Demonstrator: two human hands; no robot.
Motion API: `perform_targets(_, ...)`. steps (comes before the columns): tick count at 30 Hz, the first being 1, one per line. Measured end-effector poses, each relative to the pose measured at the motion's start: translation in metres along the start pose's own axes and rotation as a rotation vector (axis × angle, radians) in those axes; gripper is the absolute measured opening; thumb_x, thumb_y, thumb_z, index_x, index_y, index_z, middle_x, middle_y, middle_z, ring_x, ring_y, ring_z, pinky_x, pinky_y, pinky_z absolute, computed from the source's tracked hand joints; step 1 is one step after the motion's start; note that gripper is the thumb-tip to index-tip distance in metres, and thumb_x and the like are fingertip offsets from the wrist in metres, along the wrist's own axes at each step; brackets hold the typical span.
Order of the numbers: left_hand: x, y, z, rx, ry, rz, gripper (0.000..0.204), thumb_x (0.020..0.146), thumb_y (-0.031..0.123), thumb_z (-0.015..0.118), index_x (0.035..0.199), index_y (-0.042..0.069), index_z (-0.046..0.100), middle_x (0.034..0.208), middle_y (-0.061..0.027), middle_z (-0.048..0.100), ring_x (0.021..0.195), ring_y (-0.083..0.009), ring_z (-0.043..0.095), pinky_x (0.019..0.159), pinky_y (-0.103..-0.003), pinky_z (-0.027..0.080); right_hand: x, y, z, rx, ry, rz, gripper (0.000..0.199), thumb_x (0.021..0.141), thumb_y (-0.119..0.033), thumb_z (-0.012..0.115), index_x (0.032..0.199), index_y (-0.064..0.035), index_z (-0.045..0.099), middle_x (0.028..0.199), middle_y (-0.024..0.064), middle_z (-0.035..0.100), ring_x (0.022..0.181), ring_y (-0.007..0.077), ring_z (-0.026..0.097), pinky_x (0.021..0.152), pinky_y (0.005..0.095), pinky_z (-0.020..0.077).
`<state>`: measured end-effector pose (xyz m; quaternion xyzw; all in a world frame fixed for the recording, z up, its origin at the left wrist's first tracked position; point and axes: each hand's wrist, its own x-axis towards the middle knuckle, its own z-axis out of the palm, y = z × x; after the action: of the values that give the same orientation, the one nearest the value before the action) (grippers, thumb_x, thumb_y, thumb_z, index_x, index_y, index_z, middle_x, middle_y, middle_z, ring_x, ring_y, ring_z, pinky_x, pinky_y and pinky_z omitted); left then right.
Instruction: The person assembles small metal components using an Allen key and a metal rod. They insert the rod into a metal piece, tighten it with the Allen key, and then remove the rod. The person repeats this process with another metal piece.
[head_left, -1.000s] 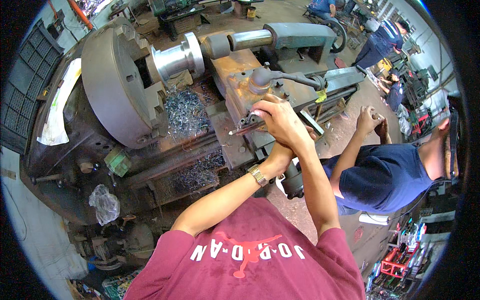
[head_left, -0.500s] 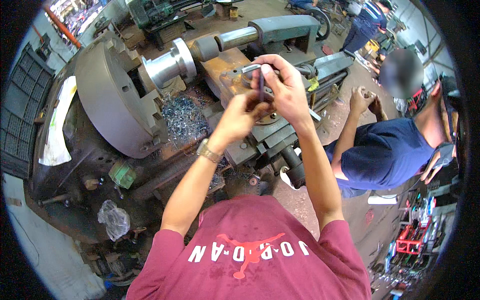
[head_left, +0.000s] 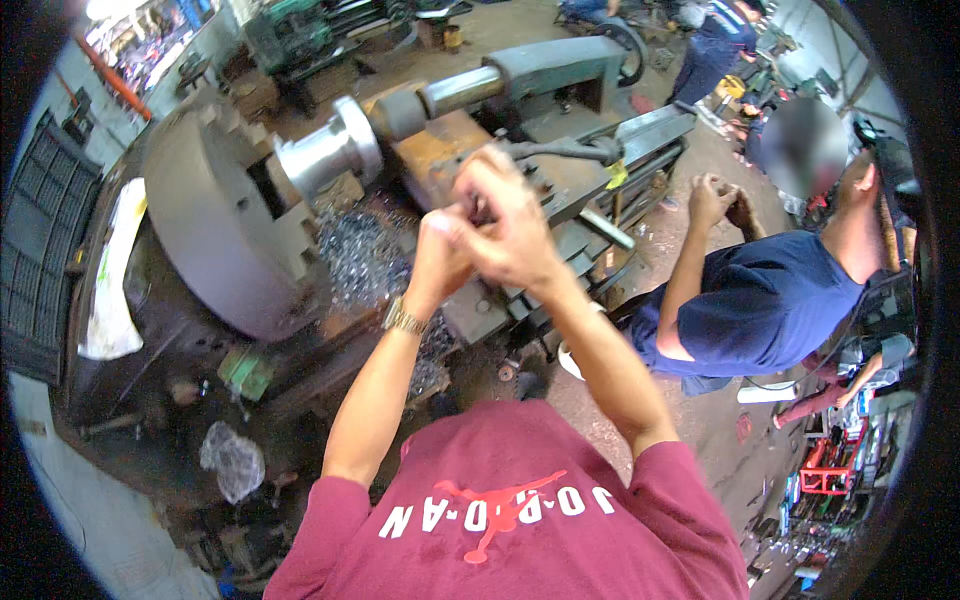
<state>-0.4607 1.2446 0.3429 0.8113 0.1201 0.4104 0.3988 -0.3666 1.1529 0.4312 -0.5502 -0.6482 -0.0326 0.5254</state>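
Observation:
My left hand (head_left: 443, 256) and my right hand (head_left: 507, 222) are pressed together above the lathe's carriage. Motion smears both, and their fingers look curled in against each other. Whatever lies between them is hidden. Just behind the right hand, a dark lever (head_left: 572, 150) reaches across the carriage. To the left, the big lathe chuck (head_left: 215, 225) grips a shiny flanged metal workpiece (head_left: 325, 152). The tailstock (head_left: 560, 72) points at the workpiece from the right.
Curly metal chips (head_left: 360, 258) are heaped below the workpiece. A person in a dark blue shirt (head_left: 765, 300) stands close at my right, hands raised together. A crumpled plastic bag (head_left: 232, 460) and a green block (head_left: 245, 372) are at the lower left.
My right hand has come left and lower, closing against the left hand. The dark stick and the shiny metal bar seen at my fingers before are now out of sight.

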Motion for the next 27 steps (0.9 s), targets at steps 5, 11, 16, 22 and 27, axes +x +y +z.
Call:
perform_targets(5, 0.003, 0.012, 0.01, -0.345, 0.077, -0.127, 0.018, 0.09, 0.008, 0.067, 0.104, -0.005, 0.067, 0.094, -0.0072, 0.071, 0.09, -0.0142, 0.064, 0.077, -0.033, 0.054, 0.009, 0.01, 0.001, 0.243, 0.089, 0.042, 0.036, 0.08, -0.022, 0.077, 0.062, 0.0004, 0.055, 0.065, 0.0103, 0.048, 0.066, 0.0254, 0.051, 0.063, 0.0391, 0.04)
perform_targets(11, -0.003, 0.003, -0.008, -0.36, -0.214, -0.342, 0.02, 0.095, 0.003, 0.068, 0.113, -0.006, 0.068, 0.103, -0.0026, 0.072, 0.093, -0.0085, 0.06, 0.084, -0.026, 0.05, 0.012, 0.03, -0.021, 0.697, -0.119, 0.152, 0.035, 0.084, -0.012, 0.073, 0.062, 0.0019, 0.051, 0.068, 0.0012, 0.048, 0.068, 0.0095, 0.046, 0.062, 0.0286, 0.0348)
perform_targets(16, -0.003, -0.016, -0.004, -0.361, -0.158, -0.321, 0.013, 0.092, 0.0, 0.065, 0.102, -0.006, 0.07, 0.094, -0.001, 0.072, 0.086, -0.0062, 0.059, 0.075, -0.026, 0.05, -0.006, 0.025, 0.021, 0.622, 0.389, 0.033, 0.023, 0.09, -0.012, 0.071, 0.079, 0.0005, 0.054, 0.087, 0.0066, 0.054, 0.085, 0.0154, 0.05, 0.077, 0.0304, 0.0413)
perform_targets(22, -0.013, -0.011, 0.013, -0.366, 0.224, -0.207, 0.009, 0.087, 0.005, 0.07, 0.087, -0.005, 0.068, 0.082, 0.004, 0.064, 0.08, -0.0057, 0.055, 0.066, -0.027, 0.047, 0.002, 0.028, 0.011, 0.585, 0.104, 0.077, 0.025, 0.063, -0.014, 0.068, 0.057, 0.0046, 0.051, 0.059, 0.0056, 0.043, 0.057, 0.0171, 0.045, 0.055, 0.0346, 0.0343)
perform_targets(27, -0.022, -0.021, 0.023, -0.355, 0.219, -0.228, 0.008, 0.089, -0.005, 0.065, 0.081, -0.004, 0.064, 0.08, 0.0037, 0.063, 0.076, -0.0055, 0.051, 0.066, -0.026, 0.044, 0.017, 0.038, -0.011, 0.877, -0.265, 0.027, 0.041, 0.06, -0.013, 0.072, 0.052, -0.0017, 0.033, 0.059, 0.0, 0.03, 0.059, 0.0131, 0.032, 0.057, 0.0336, 0.025)
